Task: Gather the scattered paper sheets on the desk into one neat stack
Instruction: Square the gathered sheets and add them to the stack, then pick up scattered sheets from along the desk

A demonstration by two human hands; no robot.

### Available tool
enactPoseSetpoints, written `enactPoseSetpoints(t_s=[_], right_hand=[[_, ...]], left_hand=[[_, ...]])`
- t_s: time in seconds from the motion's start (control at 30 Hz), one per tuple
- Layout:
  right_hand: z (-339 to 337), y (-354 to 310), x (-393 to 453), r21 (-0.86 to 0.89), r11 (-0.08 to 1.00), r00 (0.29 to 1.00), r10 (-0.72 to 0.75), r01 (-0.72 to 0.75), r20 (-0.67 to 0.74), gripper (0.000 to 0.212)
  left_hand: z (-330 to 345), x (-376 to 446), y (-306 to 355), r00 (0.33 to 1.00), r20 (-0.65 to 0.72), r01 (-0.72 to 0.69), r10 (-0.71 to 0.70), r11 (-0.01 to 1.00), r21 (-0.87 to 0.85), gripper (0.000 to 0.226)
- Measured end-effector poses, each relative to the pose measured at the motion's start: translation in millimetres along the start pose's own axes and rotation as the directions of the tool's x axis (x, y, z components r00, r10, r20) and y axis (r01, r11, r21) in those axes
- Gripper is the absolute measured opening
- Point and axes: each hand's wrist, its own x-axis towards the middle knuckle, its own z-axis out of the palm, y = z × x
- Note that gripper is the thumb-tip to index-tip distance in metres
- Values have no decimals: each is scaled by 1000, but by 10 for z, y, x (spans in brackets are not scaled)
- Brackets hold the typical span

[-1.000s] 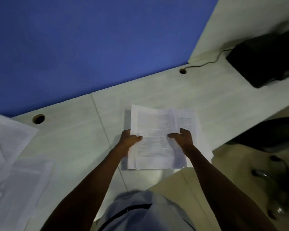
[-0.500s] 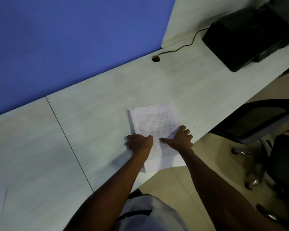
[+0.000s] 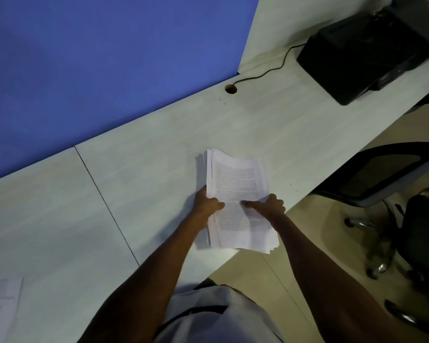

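A stack of printed paper sheets sits near the front edge of the pale desk, its near end hanging over the edge. Sheet edges fan out slightly along the left and bottom right. My left hand grips the stack's left edge, thumb on top. My right hand grips the right edge, thumb lying across the top page. Another loose sheet lies at the desk's far left bottom corner, apart from the stack.
A black printer stands at the back right with a cable running into a desk hole. A blue partition borders the desk's back. Black office chairs stand to the right on the floor.
The spread sheets were pressed together flat on the desk half a second ago; now both hands grip the stack's sides and its far end looks raised. The view shifted right.
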Motion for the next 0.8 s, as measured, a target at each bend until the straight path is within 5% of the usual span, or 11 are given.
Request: enactPoseSetpoints(t_s=[0.1, 0.17, 0.27, 0.53, 0.67, 0.8], right_hand=[[-19, -3, -204, 268, 957, 980, -154, 115, 129, 99], [69, -68, -383, 514, 850, 909, -301, 119, 288, 73], [460, -387, -778, 625, 770, 797, -456, 131, 396, 42], [2205, -1072, -1759, 363, 846, 711, -527, 390, 466, 38], [2762, -941, -2126, 264, 850, 698, -525, 456, 487, 40], [3093, -762, -2309, 164, 840, 731, -533, 517, 427, 43]], left_hand=[[-475, -142, -44, 991, 130, -16, 35, 990, -141, 58], [-899, -307, -122, 989, 145, -13, 39, 985, -173, 57], [-1542, -677, -313, 997, 73, -27, 40, 985, -173, 55], [-2857, -1887, -1369, 907, -414, -55, -76, 954, -295, 60], [-3084, -2267, -1960, 832, -549, -64, -84, 967, -246, 74], [-3217, -2386, -2263, 803, -590, -15, -88, 986, -168, 59]])
